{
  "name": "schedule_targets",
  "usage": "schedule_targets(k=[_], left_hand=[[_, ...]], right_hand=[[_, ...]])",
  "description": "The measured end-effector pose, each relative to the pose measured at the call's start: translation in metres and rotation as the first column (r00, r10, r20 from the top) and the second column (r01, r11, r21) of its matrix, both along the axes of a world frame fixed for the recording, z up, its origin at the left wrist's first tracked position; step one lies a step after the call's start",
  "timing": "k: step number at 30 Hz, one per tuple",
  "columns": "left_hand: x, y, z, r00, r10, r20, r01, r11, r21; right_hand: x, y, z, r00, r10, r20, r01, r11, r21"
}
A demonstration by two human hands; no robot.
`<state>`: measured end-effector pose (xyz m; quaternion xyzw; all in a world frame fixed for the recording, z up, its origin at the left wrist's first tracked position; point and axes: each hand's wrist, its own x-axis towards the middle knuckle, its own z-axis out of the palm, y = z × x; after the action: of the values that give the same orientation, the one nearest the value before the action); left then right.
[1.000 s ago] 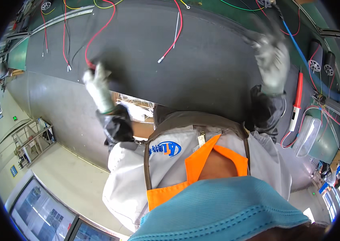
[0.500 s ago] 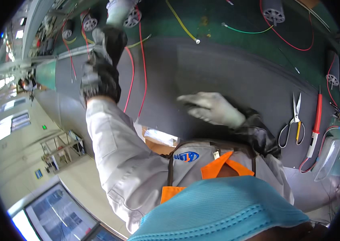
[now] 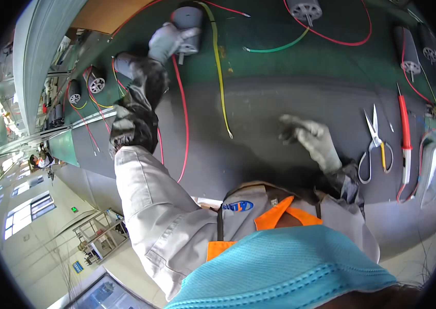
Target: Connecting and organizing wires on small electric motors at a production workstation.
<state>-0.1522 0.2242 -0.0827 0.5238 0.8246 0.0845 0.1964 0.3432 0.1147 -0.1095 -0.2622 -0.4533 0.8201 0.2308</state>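
At the upper left of centre, my left hand (image 3: 165, 43), in a pale glove with a black sleeve cover, has its fingers closed against the side of a grey cylindrical motor (image 3: 187, 19). A red wire (image 3: 181, 98) hangs from this motor toward me. Just right of it lies a yellow-green wire (image 3: 219, 72) with a terminal at its near end. My right hand (image 3: 315, 140), also gloved, hovers over the dark mat (image 3: 259, 110) near my body. Its fingers are partly bent and apart, holding nothing visible.
Scissors (image 3: 375, 141) and a red-handled, thin-tipped tool (image 3: 404, 129) lie at the right. Another motor (image 3: 304, 10) with red and green wires stands at the back; several more line both sides. A clear plastic container (image 3: 432, 172) sits at the right edge.
My left hand and its motor have moved right relative to the other motors. The yellow-green wire reaches closer to me. My right hand has moved right, its fingers more bent. The view has shifted.
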Motion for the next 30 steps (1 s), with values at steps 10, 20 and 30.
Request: schedule_targets(k=[10, 20, 30], left_hand=[[0.295, -0.213, 0.030, 0.911, -0.097, 0.402, 0.122, 0.992, -0.038], [0.305, -0.282, 0.042, 0.630, 0.259, 0.733, -0.106, 0.963, -0.249], [0.283, -0.233, 0.084, 0.770, -0.322, 0.552, 0.417, 0.907, -0.054]], right_hand=[[-0.010, -0.017, 0.045, 0.668, -0.707, 0.235, -0.321, 0.011, 0.947], [0.066, -0.088, 0.033, 0.774, -0.126, 0.621, -0.309, 0.780, 0.544], [-0.050, -0.139, 0.052, 0.982, -0.109, 0.156, -0.164, -0.077, 0.983]])
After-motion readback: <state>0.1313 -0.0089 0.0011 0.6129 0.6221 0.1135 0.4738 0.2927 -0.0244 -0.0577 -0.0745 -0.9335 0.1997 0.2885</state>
